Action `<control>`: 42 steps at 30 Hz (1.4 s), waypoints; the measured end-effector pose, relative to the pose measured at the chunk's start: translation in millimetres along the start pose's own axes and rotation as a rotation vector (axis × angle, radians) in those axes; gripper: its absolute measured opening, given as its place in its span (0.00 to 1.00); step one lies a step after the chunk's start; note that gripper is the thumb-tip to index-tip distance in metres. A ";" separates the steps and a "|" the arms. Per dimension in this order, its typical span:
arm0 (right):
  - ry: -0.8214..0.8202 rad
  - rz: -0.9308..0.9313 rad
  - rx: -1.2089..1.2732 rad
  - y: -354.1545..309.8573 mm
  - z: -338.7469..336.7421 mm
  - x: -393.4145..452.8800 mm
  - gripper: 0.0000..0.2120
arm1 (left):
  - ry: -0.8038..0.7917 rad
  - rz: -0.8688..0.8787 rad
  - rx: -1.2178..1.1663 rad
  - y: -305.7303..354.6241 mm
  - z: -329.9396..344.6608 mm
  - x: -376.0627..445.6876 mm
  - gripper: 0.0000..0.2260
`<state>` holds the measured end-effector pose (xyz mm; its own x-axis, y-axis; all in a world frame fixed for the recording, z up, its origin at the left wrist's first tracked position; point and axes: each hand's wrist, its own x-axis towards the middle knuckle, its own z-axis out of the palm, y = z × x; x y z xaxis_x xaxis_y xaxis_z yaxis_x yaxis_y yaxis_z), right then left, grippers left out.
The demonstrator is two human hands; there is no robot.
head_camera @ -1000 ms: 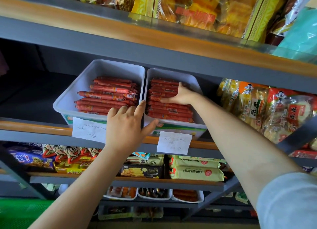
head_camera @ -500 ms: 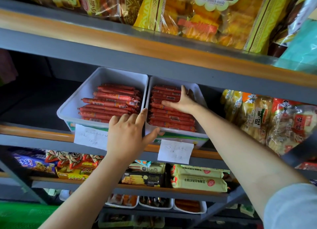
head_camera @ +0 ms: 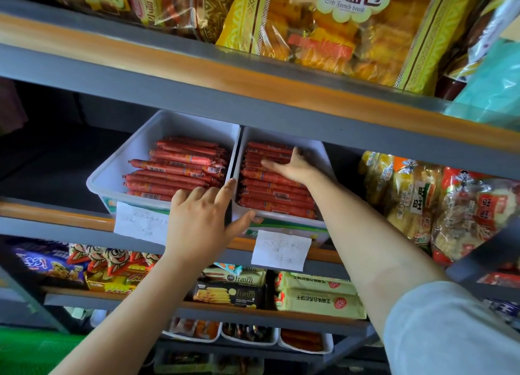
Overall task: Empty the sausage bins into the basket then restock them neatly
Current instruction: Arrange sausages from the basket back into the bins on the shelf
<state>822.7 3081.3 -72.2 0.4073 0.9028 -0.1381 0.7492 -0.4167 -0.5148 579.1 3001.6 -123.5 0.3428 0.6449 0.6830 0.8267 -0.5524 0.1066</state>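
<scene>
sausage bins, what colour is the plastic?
White, translucent-looking: left bin and right bin. Head view, the only one.

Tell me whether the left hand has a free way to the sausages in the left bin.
Probably yes. The left hand rests at the front rims where the two bins meet, its fingertips already at the sausages in the open-topped left bin. Nothing lies between; only the shelf above limits headroom.
</scene>
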 end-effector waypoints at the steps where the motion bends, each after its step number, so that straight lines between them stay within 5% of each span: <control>1: 0.004 -0.018 -0.002 1.4 0.8 0.9 0.60 | -0.001 0.000 -0.001 0.0 0.0 0.1 0.32; 9: -0.009 0.006 0.052 7.3 0.8 21.7 0.68 | 0.002 -0.004 0.025 0.6 1.2 -0.3 0.32; 14: 0.040 -0.122 0.275 4.9 -5.8 -0.4 0.44 | 0.007 -0.018 0.028 2.1 1.4 -0.6 0.32; 21: 0.097 -0.063 0.434 1.2 -14.1 0.5 0.34 | -0.001 -0.023 0.025 3.0 -0.2 0.1 0.33; 28: 0.127 -0.128 0.326 -2.8 -14.5 -8.9 0.32 | -0.014 -0.019 0.013 2.1 -1.0 0.3 0.32; 31: 0.074 -0.288 0.083 -10.4 -14.1 -20.9 0.37 | -0.031 -0.007 0.007 1.2 -2.0 0.6 0.32; 36: -0.247 -0.304 -0.342 -2.3 -3.7 -39.3 0.57 | -0.058 0.017 0.033 0.1 -3.4 1.7 0.32; 42: -0.161 -0.280 -0.482 13.7 0.0 -47.0 0.60 | -0.085 0.027 0.040 -2.3 -3.6 -0.6 0.32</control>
<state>813.8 3033.1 -72.7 0.1032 0.9747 -0.1982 0.9856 -0.1271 -0.1119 575.4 3000.6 -121.6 0.4006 0.6732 0.6216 0.8330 -0.5501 0.0589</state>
